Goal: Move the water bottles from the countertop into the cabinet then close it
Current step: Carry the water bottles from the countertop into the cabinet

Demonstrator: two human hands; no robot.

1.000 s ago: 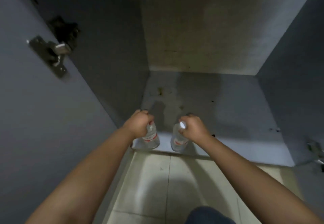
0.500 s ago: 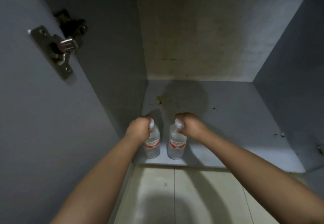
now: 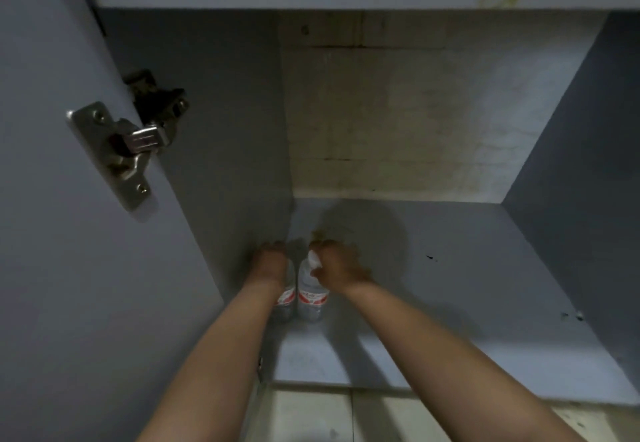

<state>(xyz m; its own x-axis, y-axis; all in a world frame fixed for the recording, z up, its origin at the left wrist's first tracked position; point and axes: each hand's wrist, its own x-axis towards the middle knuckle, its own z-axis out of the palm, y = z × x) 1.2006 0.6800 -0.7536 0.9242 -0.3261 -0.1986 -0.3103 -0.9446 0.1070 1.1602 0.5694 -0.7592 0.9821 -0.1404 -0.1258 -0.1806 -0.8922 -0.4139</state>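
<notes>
Two clear water bottles with red-and-white labels stand side by side on the grey cabinet floor (image 3: 450, 303), close to the left inner wall. My left hand (image 3: 268, 265) is closed over the top of the left bottle (image 3: 286, 303), hiding its cap. My right hand (image 3: 337, 266) grips the neck of the right bottle (image 3: 310, 298), whose white cap shows beside my fingers. Both forearms reach in from the front of the cabinet.
The cabinet door (image 3: 69, 268) stands open on the left, with a metal hinge (image 3: 128, 150) fixed to it. The cabinet's back wall (image 3: 398, 123) is pale and stained. Light floor tiles (image 3: 311, 417) lie in front of the cabinet.
Both hands have carried the bottles from the front edge deeper into the cabinet, toward the back left. The camera has moved closer.
</notes>
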